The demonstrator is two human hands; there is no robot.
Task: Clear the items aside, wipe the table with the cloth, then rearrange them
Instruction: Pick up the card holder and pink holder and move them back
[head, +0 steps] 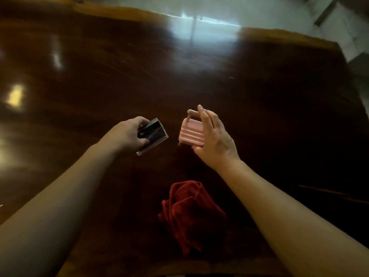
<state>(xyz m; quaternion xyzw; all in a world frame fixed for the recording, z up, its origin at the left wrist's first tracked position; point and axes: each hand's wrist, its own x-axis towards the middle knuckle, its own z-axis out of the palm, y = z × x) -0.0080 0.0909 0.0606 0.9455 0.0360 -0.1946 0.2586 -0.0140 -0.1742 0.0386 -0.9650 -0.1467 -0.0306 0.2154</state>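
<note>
My left hand (127,134) grips a small dark box with a clear case (154,134) just above the middle of the dark wooden table (99,76). My right hand (214,139) holds a pink ribbed case shaped like a tiny suitcase with a handle (190,132), to the right of the dark box. A crumpled red cloth (189,212) lies on the table near the front edge, between my two forearms. Neither hand touches the cloth.
The table's far edge (279,31) runs across the top, with a pale floor (219,11) beyond it. Bright reflections (15,95) shine on the glossy left side. A thin stick-like thing (327,191) lies at the right, too dim to identify.
</note>
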